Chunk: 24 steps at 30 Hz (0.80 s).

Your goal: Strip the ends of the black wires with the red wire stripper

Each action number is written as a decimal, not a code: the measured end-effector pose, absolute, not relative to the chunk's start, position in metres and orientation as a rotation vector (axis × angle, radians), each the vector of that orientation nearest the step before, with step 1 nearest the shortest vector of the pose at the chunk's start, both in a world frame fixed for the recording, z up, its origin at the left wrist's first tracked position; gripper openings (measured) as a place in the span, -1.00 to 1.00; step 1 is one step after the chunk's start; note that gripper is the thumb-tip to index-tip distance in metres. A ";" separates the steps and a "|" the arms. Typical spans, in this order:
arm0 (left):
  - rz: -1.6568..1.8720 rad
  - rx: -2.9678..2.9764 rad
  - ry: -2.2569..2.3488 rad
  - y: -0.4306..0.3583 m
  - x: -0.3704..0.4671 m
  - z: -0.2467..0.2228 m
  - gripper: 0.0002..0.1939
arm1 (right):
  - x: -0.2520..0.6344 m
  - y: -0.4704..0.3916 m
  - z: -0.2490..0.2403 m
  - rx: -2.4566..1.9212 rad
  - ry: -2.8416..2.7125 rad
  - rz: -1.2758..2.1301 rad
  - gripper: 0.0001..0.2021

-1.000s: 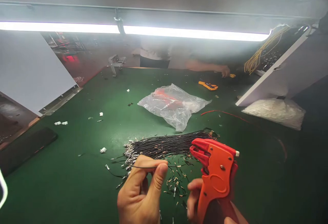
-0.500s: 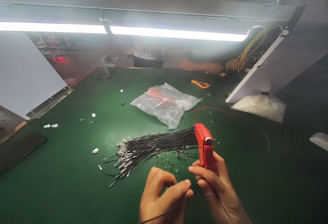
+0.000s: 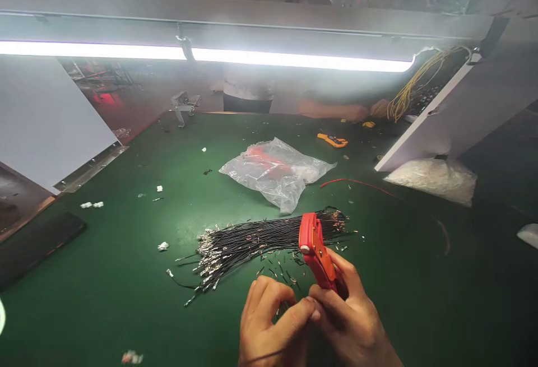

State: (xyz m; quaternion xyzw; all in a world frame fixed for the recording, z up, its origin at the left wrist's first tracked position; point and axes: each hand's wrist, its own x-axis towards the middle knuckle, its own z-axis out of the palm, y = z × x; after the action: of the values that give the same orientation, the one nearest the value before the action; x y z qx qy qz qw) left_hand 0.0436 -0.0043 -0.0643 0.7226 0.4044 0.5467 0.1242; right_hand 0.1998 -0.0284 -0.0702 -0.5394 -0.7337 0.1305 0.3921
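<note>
A bundle of black wires (image 3: 260,236) with metal terminals at its left end lies on the green table (image 3: 138,294). My right hand (image 3: 357,316) is closed around the red hand tool (image 3: 313,244), whose head stands up in front of the bundle. Beside it, my left hand (image 3: 273,322) is pinched on a thin black wire (image 3: 265,357) that runs out below the palm. The fingertips of both hands meet or nearly meet, and what lies between them is hidden. Short wire scraps (image 3: 283,272) are scattered just beyond my hands.
A clear plastic bag (image 3: 281,173) with red contents lies behind the bundle. Farther off are a yellow tool (image 3: 332,140) and a person's forearm (image 3: 336,111). White connectors (image 3: 163,246) and a dark flat object (image 3: 42,246) are at left. Another filled bag (image 3: 432,179) is at right.
The red tool has swung left and turned, uncovering the bundle's right end. My right fingertips have closed in on my left ones. The view has shifted slightly.
</note>
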 end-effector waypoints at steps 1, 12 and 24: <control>1.597 2.118 1.175 -0.006 0.044 -0.065 -0.82 | 0.200 -0.028 -0.072 -1.395 -1.847 0.316 -0.85; 1.619 2.210 1.100 -0.006 0.041 -0.070 -0.78 | 0.196 -0.022 -0.077 -1.458 -1.770 0.124 -0.81; 1.564 2.461 0.999 -0.002 0.030 -0.057 -0.85 | 0.193 -0.011 -0.076 -1.516 -1.718 -0.164 -0.84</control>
State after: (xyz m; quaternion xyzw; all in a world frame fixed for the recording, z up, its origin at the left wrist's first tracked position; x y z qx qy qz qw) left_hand 0.0300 -0.0023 -0.0565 0.7981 0.3240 0.5072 0.0294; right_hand 0.1926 -0.0109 -0.0764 -0.6019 -0.6821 -0.0651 0.4101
